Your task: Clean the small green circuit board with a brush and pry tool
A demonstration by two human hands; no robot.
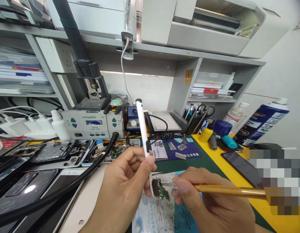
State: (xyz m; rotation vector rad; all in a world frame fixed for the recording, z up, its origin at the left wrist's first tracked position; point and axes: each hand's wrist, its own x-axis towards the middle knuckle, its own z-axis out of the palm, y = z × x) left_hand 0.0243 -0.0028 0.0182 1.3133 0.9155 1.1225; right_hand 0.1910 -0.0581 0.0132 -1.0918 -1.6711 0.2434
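Observation:
In my left hand [125,187], thumb and fingers close on a white-handled brush [142,127] held nearly upright. Its dark bristles at the lower end meet or overlap the edge of a small green circuit board [164,193]. Whether my left fingers also support the board is hidden. My right hand [200,194] pinches a slim tool with a gold handle [227,190], lying almost level. Its thin metal tip points left at the board's upper part. Below both hands lies a stained sheet, grey-white and blue [159,215].
Opened phones [52,153] and a large white device [86,200] crowd the left, crossed by a thick black hose [74,178]. A soldering station [86,124] and a small hot plate [164,123] stand behind. Loose blades [181,156], bottles [205,134] and a dark phone [242,168] are rightward.

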